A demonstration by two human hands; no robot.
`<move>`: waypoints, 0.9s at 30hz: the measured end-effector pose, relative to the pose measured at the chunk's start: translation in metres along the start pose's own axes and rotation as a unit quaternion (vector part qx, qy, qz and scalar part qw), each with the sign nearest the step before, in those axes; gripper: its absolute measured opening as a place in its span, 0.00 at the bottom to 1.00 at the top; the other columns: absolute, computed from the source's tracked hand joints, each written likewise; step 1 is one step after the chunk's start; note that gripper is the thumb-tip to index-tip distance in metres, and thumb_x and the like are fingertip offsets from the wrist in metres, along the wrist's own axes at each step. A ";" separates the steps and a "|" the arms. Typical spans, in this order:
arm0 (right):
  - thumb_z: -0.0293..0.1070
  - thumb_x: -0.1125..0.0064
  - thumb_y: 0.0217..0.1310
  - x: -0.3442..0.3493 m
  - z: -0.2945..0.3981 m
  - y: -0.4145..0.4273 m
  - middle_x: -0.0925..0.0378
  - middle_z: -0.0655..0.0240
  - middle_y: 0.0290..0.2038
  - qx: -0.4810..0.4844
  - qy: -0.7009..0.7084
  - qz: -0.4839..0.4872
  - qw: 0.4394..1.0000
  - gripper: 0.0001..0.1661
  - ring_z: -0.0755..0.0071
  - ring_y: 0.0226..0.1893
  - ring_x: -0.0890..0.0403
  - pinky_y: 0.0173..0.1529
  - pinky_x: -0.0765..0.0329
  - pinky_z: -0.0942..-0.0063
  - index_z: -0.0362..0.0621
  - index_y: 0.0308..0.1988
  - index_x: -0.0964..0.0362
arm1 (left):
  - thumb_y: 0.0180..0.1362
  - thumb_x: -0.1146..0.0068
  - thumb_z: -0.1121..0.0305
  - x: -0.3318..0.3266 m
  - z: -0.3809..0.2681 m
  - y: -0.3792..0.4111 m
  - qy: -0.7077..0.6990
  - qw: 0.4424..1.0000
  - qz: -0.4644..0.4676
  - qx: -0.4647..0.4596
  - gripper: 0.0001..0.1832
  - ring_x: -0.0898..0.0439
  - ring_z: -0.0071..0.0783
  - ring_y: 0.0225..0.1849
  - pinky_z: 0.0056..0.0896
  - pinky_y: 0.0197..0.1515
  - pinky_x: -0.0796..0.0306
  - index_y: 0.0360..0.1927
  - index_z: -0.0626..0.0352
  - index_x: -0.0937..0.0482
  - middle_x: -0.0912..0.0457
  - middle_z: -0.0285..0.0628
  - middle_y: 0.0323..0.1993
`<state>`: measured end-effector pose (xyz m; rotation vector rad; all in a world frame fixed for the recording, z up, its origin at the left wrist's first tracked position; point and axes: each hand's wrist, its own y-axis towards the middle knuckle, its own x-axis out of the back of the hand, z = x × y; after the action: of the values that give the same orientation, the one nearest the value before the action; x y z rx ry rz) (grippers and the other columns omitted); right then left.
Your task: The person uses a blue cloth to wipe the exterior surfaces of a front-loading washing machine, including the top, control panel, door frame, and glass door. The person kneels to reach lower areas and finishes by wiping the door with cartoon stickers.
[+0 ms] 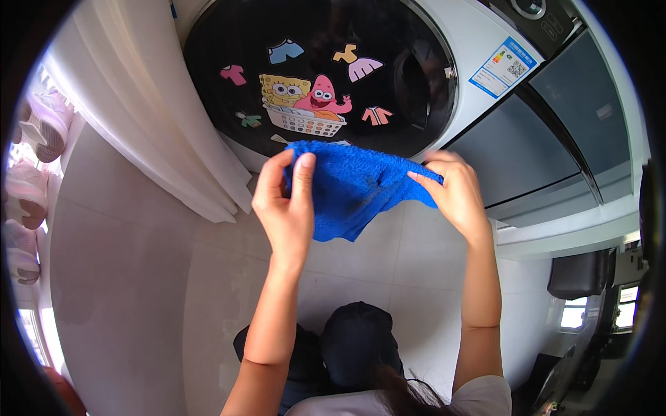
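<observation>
A blue plush cloth (348, 187) with a dark smudge on it is stretched between my two hands. My left hand (286, 192) pinches its left corner between thumb and fingers. At the right, my right hand (455, 187) grips the other end, its fingers slightly blurred. The lower edge of the cloth hangs free above the tiled floor. Behind the cloth is the round black door (322, 31) of a front-loading washing machine or dryer, decorated with cartoon and clothing stickers.
A white curtain (151, 114) hangs left of the machine. Shoes (26, 192) stand at the far left. Grey cabinet doors (520, 151) are at the right, and a dark chair or stool seat (577, 274) is farther right. My knees (359, 338) are below my hands.
</observation>
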<state>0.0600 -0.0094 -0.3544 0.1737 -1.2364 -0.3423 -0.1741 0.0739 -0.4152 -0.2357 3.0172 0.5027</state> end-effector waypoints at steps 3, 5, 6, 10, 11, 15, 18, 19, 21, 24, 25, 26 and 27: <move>0.43 0.34 0.68 0.004 0.009 0.015 0.16 0.56 0.37 -0.278 0.138 0.170 0.935 0.24 0.68 0.39 0.15 0.40 0.20 0.66 0.37 0.22 0.20 | 0.59 0.26 0.64 -0.015 -0.003 -0.020 -0.039 0.996 0.068 -0.033 0.19 0.20 0.24 0.32 0.23 0.36 0.26 0.47 0.67 0.18 0.16 0.41 0.35; 0.45 0.39 0.72 -0.004 0.001 0.011 0.15 0.57 0.43 -0.307 0.405 0.129 0.852 0.20 0.72 0.42 0.14 0.41 0.17 0.67 0.37 0.36 0.19 | 0.52 0.21 0.57 -0.017 -0.012 -0.028 0.021 0.976 0.167 -0.138 0.31 0.13 0.38 0.42 0.33 0.43 0.20 0.53 0.67 0.20 0.14 0.52 0.45; 0.45 0.38 0.72 -0.006 0.009 0.012 0.16 0.58 0.44 -0.316 0.505 0.092 0.798 0.20 0.71 0.43 0.14 0.44 0.16 0.66 0.36 0.41 0.20 | 0.47 0.20 0.54 -0.018 -0.012 -0.029 0.015 0.962 0.208 -0.176 0.37 0.13 0.43 0.44 0.37 0.44 0.19 0.56 0.66 0.22 0.16 0.54 0.49; 0.58 0.51 0.76 0.011 0.040 0.007 0.18 0.54 0.52 -0.216 0.721 0.132 0.645 0.37 0.63 0.52 0.16 0.59 0.19 0.60 0.30 0.59 0.29 | 0.38 0.17 0.50 -0.020 -0.009 -0.031 0.052 0.932 0.290 -0.209 0.56 0.14 0.52 0.51 0.41 0.47 0.18 0.70 0.63 0.32 0.22 0.59 0.61; 0.61 0.55 0.77 0.017 0.044 0.004 0.18 0.54 0.52 -0.178 0.761 0.167 0.601 0.40 0.62 0.53 0.16 0.60 0.20 0.59 0.30 0.60 0.29 | 0.42 0.17 0.54 -0.018 -0.009 -0.030 0.055 0.937 0.295 -0.178 0.55 0.14 0.52 0.51 0.39 0.48 0.18 0.72 0.63 0.34 0.21 0.60 0.60; 0.65 0.65 0.78 0.021 0.017 0.008 0.22 0.49 0.58 -0.032 0.532 0.204 0.821 0.47 0.56 0.60 0.20 0.61 0.21 0.58 0.27 0.68 0.39 | 0.51 0.46 0.89 -0.009 -0.007 -0.023 -0.132 0.949 0.273 0.084 0.49 0.17 0.30 0.53 0.30 0.53 0.22 0.80 0.63 0.49 0.20 0.51 0.61; 0.49 0.44 0.75 -0.008 0.010 0.004 0.25 0.55 0.61 -0.071 0.532 0.093 0.839 0.41 0.66 0.61 0.24 0.64 0.25 0.65 0.34 0.72 0.45 | 0.56 0.51 0.87 -0.005 -0.019 -0.010 -0.288 0.907 0.221 0.214 0.45 0.19 0.32 0.58 0.32 0.56 0.21 0.80 0.64 0.50 0.24 0.51 0.65; 0.47 0.39 0.73 -0.027 0.005 -0.003 0.25 0.57 0.61 -0.054 0.534 0.047 0.843 0.42 0.66 0.62 0.25 0.64 0.26 0.65 0.36 0.73 0.45 | 0.61 0.47 0.80 -0.005 -0.021 -0.007 -0.314 0.884 0.219 0.268 0.39 0.17 0.37 0.57 0.34 0.56 0.20 0.77 0.68 0.44 0.23 0.54 0.63; 0.42 0.27 0.62 -0.056 0.007 -0.029 0.34 0.55 0.67 -0.079 0.631 0.155 0.756 0.57 0.61 0.68 0.33 0.68 0.29 0.62 0.44 0.78 0.57 | 0.67 0.45 0.70 -0.001 -0.017 0.001 -0.370 0.786 0.234 0.437 0.31 0.15 0.41 0.54 0.39 0.54 0.17 0.70 0.73 0.37 0.21 0.55 0.59; 0.31 0.23 0.57 -0.078 0.022 -0.044 0.28 0.53 0.64 -0.094 0.626 0.173 0.755 0.61 0.55 0.67 0.28 0.68 0.27 0.55 0.45 0.78 0.57 | 0.71 0.46 0.61 0.003 0.000 0.007 -0.398 0.716 0.187 0.542 0.26 0.13 0.45 0.48 0.45 0.50 0.15 0.62 0.73 0.30 0.18 0.56 0.53; 0.29 0.23 0.55 -0.065 0.030 -0.042 0.26 0.53 0.62 -0.116 0.605 0.182 0.767 0.60 0.54 0.66 0.26 0.67 0.27 0.54 0.44 0.77 0.55 | 0.71 0.47 0.62 0.005 0.005 0.009 -0.394 0.710 0.178 0.556 0.24 0.13 0.45 0.47 0.45 0.49 0.15 0.61 0.73 0.29 0.17 0.55 0.51; 0.28 0.23 0.54 -0.061 0.031 -0.040 0.24 0.52 0.60 -0.102 0.555 0.185 0.804 0.59 0.53 0.64 0.24 0.67 0.26 0.54 0.43 0.77 0.52 | 0.71 0.47 0.62 0.006 0.007 0.008 -0.396 0.714 0.176 0.551 0.23 0.12 0.44 0.46 0.44 0.48 0.14 0.60 0.73 0.28 0.16 0.55 0.50; 0.27 0.22 0.54 -0.057 0.031 -0.039 0.23 0.52 0.59 -0.088 0.503 0.186 0.840 0.58 0.53 0.63 0.23 0.67 0.26 0.53 0.43 0.76 0.50 | 0.72 0.47 0.62 0.004 0.009 0.008 -0.399 0.717 0.178 0.544 0.23 0.12 0.43 0.45 0.43 0.48 0.14 0.59 0.73 0.28 0.16 0.55 0.48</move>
<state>0.0079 -0.0243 -0.4068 -0.0576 -0.1671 0.0094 -0.1795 0.0840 -0.4211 0.5113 1.9762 -0.9483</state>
